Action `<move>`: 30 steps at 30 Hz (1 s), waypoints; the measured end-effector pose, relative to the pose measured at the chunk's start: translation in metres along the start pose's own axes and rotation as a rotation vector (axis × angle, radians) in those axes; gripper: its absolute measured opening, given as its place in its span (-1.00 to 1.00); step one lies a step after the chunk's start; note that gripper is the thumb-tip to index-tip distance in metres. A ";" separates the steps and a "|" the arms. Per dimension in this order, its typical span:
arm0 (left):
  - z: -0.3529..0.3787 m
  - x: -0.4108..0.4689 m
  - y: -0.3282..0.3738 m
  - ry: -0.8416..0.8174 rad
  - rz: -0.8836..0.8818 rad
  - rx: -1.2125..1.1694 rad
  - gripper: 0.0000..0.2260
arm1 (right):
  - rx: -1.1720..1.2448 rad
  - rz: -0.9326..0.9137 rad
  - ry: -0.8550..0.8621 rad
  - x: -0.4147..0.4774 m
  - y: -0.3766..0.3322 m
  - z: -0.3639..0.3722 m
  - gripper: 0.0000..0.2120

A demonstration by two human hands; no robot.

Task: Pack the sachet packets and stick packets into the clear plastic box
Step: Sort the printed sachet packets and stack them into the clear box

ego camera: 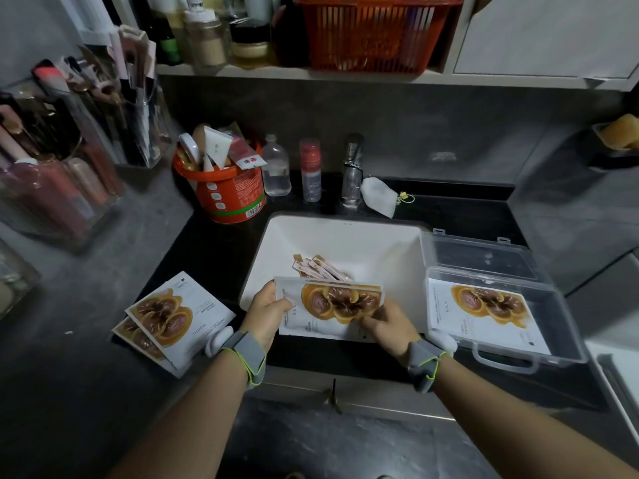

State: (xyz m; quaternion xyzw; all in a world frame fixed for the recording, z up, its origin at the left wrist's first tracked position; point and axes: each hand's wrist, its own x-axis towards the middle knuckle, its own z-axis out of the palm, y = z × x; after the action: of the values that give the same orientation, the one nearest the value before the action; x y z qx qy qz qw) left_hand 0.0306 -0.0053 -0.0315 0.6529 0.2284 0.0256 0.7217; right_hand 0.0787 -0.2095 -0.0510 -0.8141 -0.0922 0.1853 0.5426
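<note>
We hold one sachet packet (330, 311) with both hands above the front edge of the white sink (345, 243). Our left hand (266, 314) grips its left side, thumb on the printed face and the other fingers behind it, and our right hand (389, 324) pinches its lower right corner between thumb and fingers. Behind this packet, a bundle of pink stick packets (320, 267) lies in the sink. On the right, the clear plastic box (560, 305) stands open on the dark counter (214, 247), its lid leaning back, and one sachet packet (484, 314) already lies flat inside it. On the left of the sink, two more sachet packets (173, 321) rest on the counter, one overlapping the other. Both wrists carry grey straps (247, 357).
</note>
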 end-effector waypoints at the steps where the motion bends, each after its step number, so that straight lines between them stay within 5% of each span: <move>1: 0.002 0.000 0.002 -0.009 -0.006 0.005 -0.64 | 0.014 0.004 0.005 0.000 -0.001 -0.001 -0.66; 9: 0.041 0.006 0.026 -0.081 0.048 0.141 -0.68 | 0.016 0.018 0.219 0.000 -0.010 -0.043 -0.72; 13: 0.075 0.012 0.033 -0.084 0.111 0.250 -0.51 | -0.027 0.030 0.379 -0.011 -0.012 -0.076 -0.51; 16: 0.103 0.013 0.035 -0.094 0.176 0.372 -0.61 | -0.022 0.048 0.492 -0.021 -0.008 -0.102 -0.42; 25: 0.190 0.015 0.031 -0.325 0.270 0.653 -0.66 | -0.083 0.209 0.651 -0.048 0.026 -0.169 -0.78; 30: 0.212 0.009 0.022 -0.398 0.257 0.848 -0.60 | -0.136 0.304 0.618 -0.052 0.049 -0.189 -0.75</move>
State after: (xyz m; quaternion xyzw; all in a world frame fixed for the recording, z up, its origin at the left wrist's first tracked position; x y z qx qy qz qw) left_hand 0.1218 -0.1967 -0.0045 0.9047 -0.0062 -0.1063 0.4125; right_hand 0.1049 -0.4078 -0.0212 -0.8705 0.1863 0.0022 0.4555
